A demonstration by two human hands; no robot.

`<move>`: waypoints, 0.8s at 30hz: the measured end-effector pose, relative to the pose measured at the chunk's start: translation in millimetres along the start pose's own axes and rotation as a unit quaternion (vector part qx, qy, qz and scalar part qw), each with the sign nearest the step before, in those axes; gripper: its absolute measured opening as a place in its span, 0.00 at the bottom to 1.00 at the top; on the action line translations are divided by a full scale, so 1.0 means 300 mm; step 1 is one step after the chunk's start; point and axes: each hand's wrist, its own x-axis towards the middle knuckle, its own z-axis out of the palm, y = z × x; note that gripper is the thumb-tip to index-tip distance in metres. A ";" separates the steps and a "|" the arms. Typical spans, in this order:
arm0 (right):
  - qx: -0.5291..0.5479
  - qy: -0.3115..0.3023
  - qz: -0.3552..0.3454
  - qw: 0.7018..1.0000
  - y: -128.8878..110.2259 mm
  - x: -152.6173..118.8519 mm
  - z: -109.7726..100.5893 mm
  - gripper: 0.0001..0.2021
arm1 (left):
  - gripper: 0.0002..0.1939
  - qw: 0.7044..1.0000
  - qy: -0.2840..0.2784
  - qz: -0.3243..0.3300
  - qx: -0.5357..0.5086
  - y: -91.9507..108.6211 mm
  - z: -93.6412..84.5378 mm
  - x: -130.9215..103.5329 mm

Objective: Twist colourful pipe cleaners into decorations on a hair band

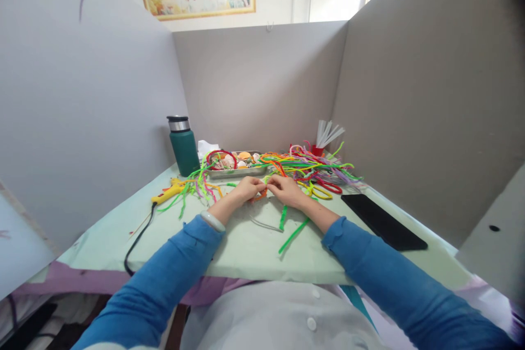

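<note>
One flask [183, 145]; one metal tray [229, 171]; one glue gun [167, 192]; one phone [383, 221]; two hands; pipe cleaners [305, 167] too tangled to count.

The left hand [246, 188] and right hand [287, 190] are hiding most of the orange pipe cleaner [259, 195] — their grip is unclear. The metal tray [229, 173] contents are showing too small to identify.
</note>
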 end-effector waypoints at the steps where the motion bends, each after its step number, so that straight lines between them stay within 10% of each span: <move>1: 0.004 0.001 -0.002 1.000 0.000 0.000 0.000 0.08 | 0.16 1.000 -0.003 -0.002 -0.003 0.001 0.000 0.000; 24: 0.012 -0.004 -0.017 1.000 -0.002 -0.001 -0.004 0.07 | 0.12 0.992 -0.077 -0.003 -0.099 0.013 0.005 -0.009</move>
